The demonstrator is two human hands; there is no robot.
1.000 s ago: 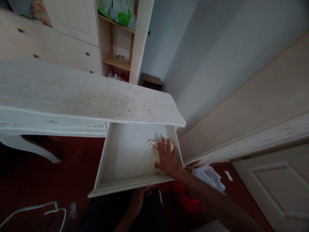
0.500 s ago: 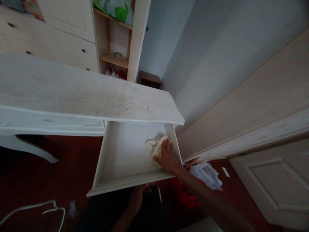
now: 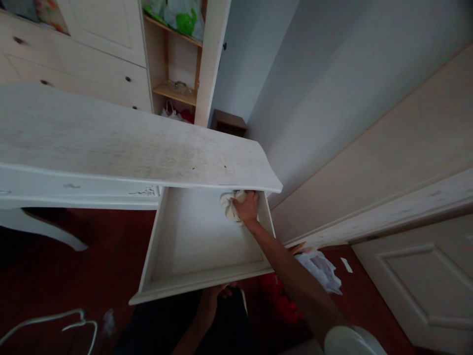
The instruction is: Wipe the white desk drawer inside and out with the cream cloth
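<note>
One drawer [image 3: 195, 241], pulled open: the right hand [image 3: 248, 204] grasps a cloth [image 3: 229, 208] inside, far right, bunched presumably for pressure; the left hand [image 3: 220, 292], below the near edge, perhaps braces, its grip indeterminable.

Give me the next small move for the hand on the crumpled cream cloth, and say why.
Probably draw the right hand and the crumpled cream cloth toward the near rim of the shallow white rectangular drawer: the cloth sits bunched at the far end, close to the stained white tabletop, and much of the drawer's floor stretches between it and that rim.
</note>
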